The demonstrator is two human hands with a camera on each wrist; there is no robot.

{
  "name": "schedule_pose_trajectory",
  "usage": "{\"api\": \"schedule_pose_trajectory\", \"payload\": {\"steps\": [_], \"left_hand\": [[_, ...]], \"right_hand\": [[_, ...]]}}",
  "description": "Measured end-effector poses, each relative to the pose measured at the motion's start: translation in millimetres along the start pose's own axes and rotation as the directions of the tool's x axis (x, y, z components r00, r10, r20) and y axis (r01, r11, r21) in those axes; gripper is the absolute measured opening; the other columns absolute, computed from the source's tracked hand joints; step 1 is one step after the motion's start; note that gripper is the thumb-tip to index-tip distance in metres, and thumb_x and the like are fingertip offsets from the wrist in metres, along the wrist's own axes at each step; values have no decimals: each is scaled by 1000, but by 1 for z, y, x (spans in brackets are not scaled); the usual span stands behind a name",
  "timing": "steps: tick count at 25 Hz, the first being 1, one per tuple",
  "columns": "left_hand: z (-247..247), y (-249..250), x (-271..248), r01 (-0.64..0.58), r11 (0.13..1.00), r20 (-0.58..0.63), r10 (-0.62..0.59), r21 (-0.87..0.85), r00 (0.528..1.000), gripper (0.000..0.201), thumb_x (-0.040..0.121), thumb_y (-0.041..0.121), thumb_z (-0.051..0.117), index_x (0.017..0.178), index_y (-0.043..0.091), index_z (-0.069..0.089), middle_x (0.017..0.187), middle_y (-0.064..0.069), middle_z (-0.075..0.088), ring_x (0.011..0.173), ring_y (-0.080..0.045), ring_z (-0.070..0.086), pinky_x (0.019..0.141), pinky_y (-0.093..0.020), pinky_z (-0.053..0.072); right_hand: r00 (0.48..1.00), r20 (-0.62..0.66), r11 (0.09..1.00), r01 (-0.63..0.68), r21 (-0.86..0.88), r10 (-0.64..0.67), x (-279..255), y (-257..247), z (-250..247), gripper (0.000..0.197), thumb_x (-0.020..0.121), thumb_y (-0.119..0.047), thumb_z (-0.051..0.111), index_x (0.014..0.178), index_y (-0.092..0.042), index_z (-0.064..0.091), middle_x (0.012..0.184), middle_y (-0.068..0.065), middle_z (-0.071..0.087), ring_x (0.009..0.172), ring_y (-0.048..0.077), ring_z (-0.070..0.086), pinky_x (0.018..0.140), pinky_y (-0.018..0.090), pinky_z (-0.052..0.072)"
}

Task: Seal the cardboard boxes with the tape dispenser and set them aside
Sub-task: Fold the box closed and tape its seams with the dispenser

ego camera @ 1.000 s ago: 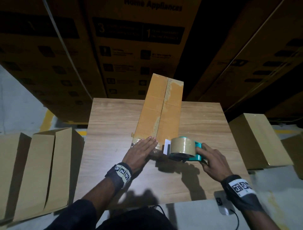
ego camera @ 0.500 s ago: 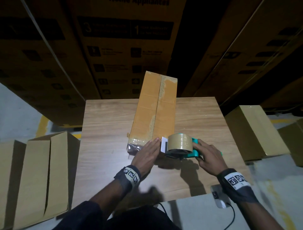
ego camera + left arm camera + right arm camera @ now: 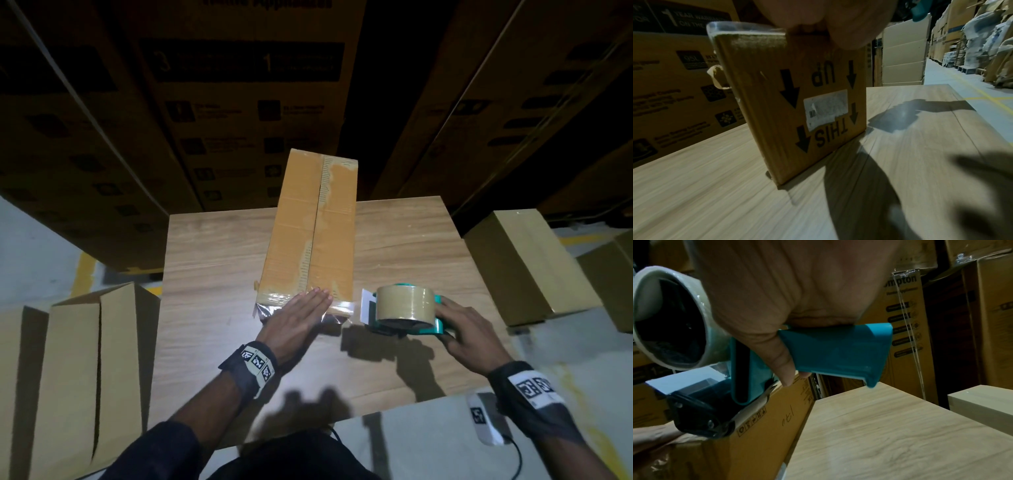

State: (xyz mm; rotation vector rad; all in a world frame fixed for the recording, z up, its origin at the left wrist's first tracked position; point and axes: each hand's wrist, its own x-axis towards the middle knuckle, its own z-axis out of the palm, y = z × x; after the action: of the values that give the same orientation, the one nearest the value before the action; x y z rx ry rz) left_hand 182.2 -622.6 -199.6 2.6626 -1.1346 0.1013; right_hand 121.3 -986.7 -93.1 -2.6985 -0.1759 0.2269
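Observation:
A long narrow cardboard box (image 3: 308, 233) lies lengthwise on the wooden table (image 3: 212, 274), its top seam taped. My left hand (image 3: 301, 311) lies flat with straight fingers on the box's near end, pressing the clear tape there. The left wrist view shows the box's near end face (image 3: 797, 113) with upside-down "THIS UP" arrows. My right hand (image 3: 466, 329) grips the teal handle of the tape dispenser (image 3: 404, 308), which hovers just right of the box's near corner. In the right wrist view, fingers wrap the teal handle (image 3: 838, 352) beside the tape roll (image 3: 668, 318).
Folded cardboard boxes (image 3: 78, 377) stand on the floor at the left. More closed boxes (image 3: 524, 267) sit at the right of the table. Tall printed appliance cartons (image 3: 239, 102) form a wall behind the table. A white device (image 3: 486, 425) with a cable lies by the near right edge.
My right hand has pulled the tape dispenser to the right, off the box's near end. The left hand stays flat on the near end of the box.

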Motion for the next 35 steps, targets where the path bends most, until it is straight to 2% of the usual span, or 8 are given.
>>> {"api": "schedule_pose_trajectory", "payload": {"steps": [2, 6, 10, 12, 16, 26, 30, 35], "left_hand": [[1, 0, 0, -1, 1000, 3, 1, -11, 1000, 66, 88, 4, 31, 153, 7, 46, 156, -12, 47, 144, -25, 46, 117, -45, 38], [1, 7, 1, 59, 998, 46, -61, 30, 997, 88, 77, 10, 70, 158, 9, 35, 162, -11, 37, 151, -25, 34, 123, -46, 26], [2, 27, 5, 132, 986, 91, -141, 98, 986, 78, 95, 27, 54, 164, 18, 18, 169, -14, 14, 157, -29, 14, 126, -51, 15], [8, 41, 15, 105, 986, 89, -117, 129, 989, 74, 100, 29, 53, 163, 13, 18, 169, -14, 19, 157, -30, 17, 127, -50, 15], [18, 44, 26, 19, 994, 92, -29, 112, 995, 81, 85, 1, 59, 157, 5, 23, 163, -16, 33, 153, -28, 29, 124, -44, 27], [7, 43, 28, -4, 1000, 58, 6, -23, 998, 64, 91, 12, 24, 147, 5, 51, 149, -14, 54, 139, -26, 52, 114, -44, 40], [8, 39, 25, -28, 999, 83, 30, -20, 996, 64, 91, 14, 26, 151, 6, 46, 154, -14, 49, 142, -26, 48, 117, -44, 34], [0, 42, 30, -7, 997, 117, 16, -80, 993, 67, 86, 8, 24, 146, 7, 55, 149, -12, 55, 137, -24, 54, 111, -43, 45]], "right_hand": [[1000, 5, 999, 10, -31, -10, 5, -1, 13, 73, 77, 1, 75, 128, -47, 56, 123, -15, 63, 103, 11, 59, 81, 34, 43], [999, 51, 1000, -5, -25, 6, 18, 6, 51, 71, 75, 1, 72, 134, -36, 59, 131, -7, 63, 114, 19, 60, 86, 31, 40], [998, 47, 998, -32, 44, 30, 23, 10, 63, 75, 77, 0, 71, 134, -44, 51, 134, -4, 63, 115, 23, 61, 91, 43, 50], [998, 38, 998, -47, 31, 46, 22, 9, 64, 72, 78, 2, 70, 139, -34, 55, 135, -1, 63, 115, 25, 60, 93, 43, 49], [998, 46, 999, -36, 25, 35, 14, 12, 62, 79, 77, 1, 71, 143, -37, 49, 132, -4, 63, 112, 21, 60, 91, 40, 49], [998, -9, 998, -61, -15, 61, -22, 41, 0, 80, 76, -1, 76, 138, -44, 50, 130, -10, 65, 107, 16, 63, 86, 45, 53], [999, 29, 993, -36, -110, 39, -8, 35, 40, 80, 71, -3, 74, 138, -41, 49, 115, -5, 66, 103, 22, 62, 83, 43, 48], [984, 93, 986, -155, 61, 149, 9, 33, 102, 74, 73, 6, 67, 141, -23, 58, 139, 5, 62, 119, 30, 60, 94, 38, 45]]}}
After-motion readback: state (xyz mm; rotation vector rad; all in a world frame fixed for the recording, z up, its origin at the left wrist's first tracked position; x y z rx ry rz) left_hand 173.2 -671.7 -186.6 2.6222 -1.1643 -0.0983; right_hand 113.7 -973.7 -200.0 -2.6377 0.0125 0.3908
